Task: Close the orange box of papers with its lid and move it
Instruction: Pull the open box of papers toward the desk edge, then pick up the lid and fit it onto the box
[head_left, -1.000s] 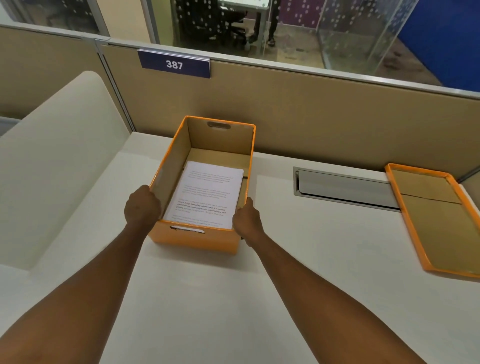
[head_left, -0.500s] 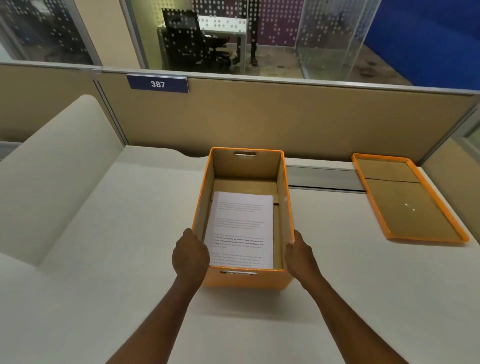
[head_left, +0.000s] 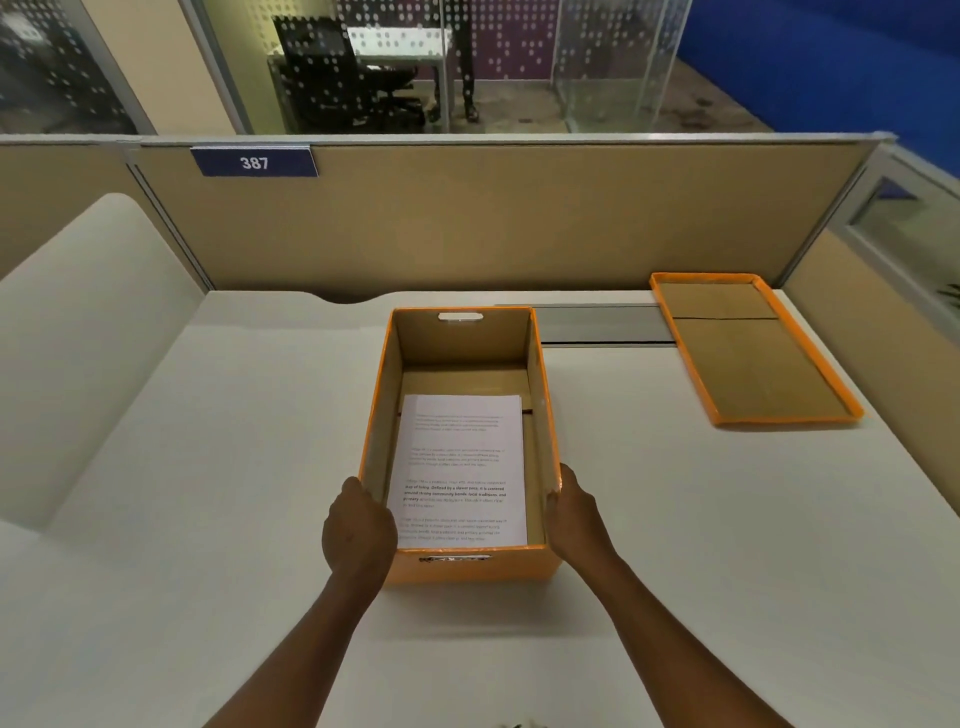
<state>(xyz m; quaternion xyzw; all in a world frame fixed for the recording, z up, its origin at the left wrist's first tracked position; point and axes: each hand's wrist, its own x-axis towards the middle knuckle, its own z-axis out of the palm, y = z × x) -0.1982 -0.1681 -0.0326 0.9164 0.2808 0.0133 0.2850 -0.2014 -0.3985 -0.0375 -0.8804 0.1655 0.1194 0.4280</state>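
An open orange box (head_left: 519, 567) stands on the white desk, straight in front of me. A stack of printed papers (head_left: 460, 467) lies flat on its bottom. My left hand (head_left: 356, 530) presses the box's left wall near the front corner. My right hand (head_left: 576, 514) presses the right wall opposite. The orange lid (head_left: 748, 353) lies upside down on the desk at the far right, apart from the box.
A beige partition (head_left: 467, 223) with a blue sign reading 387 runs along the desk's back edge. A grey cable hatch (head_left: 597, 325) sits flush in the desk between box and lid. A white curved divider (head_left: 88, 322) bounds the left side.
The box, held between both hands, has come from the left rear of the desk toward me and to the middle. The lid now appears closer to the box.
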